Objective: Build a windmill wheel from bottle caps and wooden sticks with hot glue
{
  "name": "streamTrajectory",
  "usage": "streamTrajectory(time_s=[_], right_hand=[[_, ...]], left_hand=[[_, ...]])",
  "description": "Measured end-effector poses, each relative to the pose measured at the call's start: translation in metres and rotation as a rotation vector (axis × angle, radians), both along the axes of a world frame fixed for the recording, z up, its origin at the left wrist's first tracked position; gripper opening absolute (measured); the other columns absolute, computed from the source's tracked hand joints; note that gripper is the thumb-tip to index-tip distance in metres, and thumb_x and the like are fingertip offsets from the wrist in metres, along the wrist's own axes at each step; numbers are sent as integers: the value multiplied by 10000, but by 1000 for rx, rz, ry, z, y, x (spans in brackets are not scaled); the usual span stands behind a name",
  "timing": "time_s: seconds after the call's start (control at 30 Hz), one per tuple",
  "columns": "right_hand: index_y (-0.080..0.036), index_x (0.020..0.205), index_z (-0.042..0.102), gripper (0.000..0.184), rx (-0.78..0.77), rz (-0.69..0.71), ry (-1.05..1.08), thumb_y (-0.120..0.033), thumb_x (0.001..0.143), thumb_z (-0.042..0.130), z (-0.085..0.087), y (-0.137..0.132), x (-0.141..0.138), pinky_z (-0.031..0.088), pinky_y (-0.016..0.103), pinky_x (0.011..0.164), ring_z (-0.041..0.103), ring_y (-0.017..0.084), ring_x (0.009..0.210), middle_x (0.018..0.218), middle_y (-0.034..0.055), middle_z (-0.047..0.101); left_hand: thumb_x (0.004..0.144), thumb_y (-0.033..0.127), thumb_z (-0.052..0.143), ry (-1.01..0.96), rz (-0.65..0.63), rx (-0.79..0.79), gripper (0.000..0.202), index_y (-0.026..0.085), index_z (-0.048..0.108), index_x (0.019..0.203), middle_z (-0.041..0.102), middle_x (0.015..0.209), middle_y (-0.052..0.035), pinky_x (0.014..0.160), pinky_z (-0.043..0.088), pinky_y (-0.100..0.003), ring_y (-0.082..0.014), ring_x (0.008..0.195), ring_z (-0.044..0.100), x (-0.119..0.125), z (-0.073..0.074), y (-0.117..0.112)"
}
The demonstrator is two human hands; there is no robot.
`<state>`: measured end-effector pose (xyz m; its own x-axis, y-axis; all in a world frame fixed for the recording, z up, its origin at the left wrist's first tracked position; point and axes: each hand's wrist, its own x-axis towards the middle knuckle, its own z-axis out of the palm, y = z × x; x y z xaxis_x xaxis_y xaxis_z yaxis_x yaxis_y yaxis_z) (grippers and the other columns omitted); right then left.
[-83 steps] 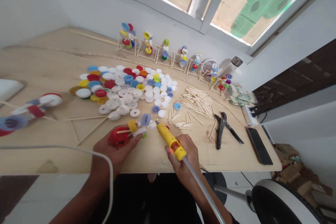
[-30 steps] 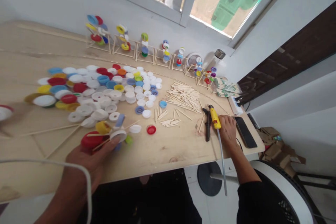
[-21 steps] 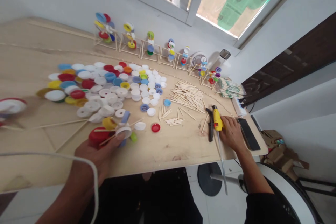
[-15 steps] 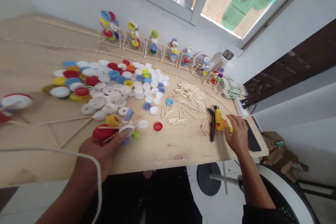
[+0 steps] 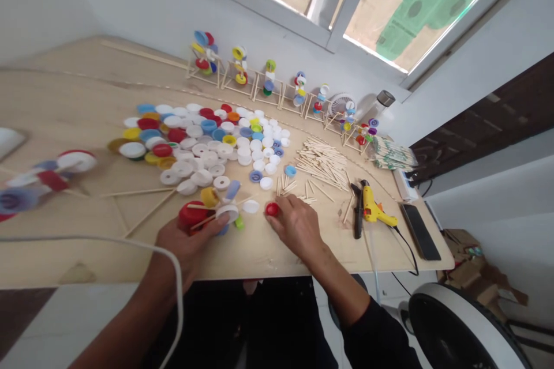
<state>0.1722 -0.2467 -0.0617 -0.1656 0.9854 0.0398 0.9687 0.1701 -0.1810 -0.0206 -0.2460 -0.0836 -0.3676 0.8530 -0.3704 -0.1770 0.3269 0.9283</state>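
Low over the near part of the table, my left hand (image 5: 186, 248) is closed around a wheel made of bottle caps and sticks (image 5: 226, 211); its caps are red, yellow, white, blue and green. To the right of it, my right hand (image 5: 298, 225) pinches a red bottle cap (image 5: 272, 209) between thumb and fingers at the tabletop. A yellow glue gun (image 5: 374, 207) on a black stand (image 5: 358, 219) sits farther right, apart from both hands. Behind my left hand spreads a heap of mixed bottle caps (image 5: 208, 158).
Cut sticks (image 5: 322, 161) lie in a pile right of the caps. A row of small cap-wheel models (image 5: 269, 78) lines the wall. A phone (image 5: 419, 232) rests at the right edge. A white cable (image 5: 173, 259) crosses before my left arm. Another cap wheel (image 5: 52, 180) is at left.
My right hand has moved left from beside the glue gun and taken hold of the red cap. My left hand keeps its grip on the cap wheel. The view has shifted somewhat.
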Motion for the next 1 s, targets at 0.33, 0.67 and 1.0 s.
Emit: streamTrajectory(time_s=[0.33,0.67,1.0], right_hand=[[-206,1123,657,221,28,55,543,-221,905,622,6,6,27,526,327,799,635,181,845,1040,75,693],[-221,1202,677,263,-20,315,686,-259,955,596,40,10,27,507,390,912,619,206,980,1030,75,691],[-227,1230,660,261,-87,390,461,-230,981,581,47,13,20,477,389,987,625,205,1085,1144,73,701]], left_hand=[[454,423,856,130,-98,14,348,201,735,693,746,658,2,633,561,-283,-190,659,678,-3,16,-1],[482,436,829,220,-229,20,329,227,731,716,779,721,-13,715,586,-320,-228,733,716,-1,17,-4],[436,430,864,204,-239,16,372,240,738,731,783,730,-6,758,607,-324,-248,784,742,1,27,-7]])
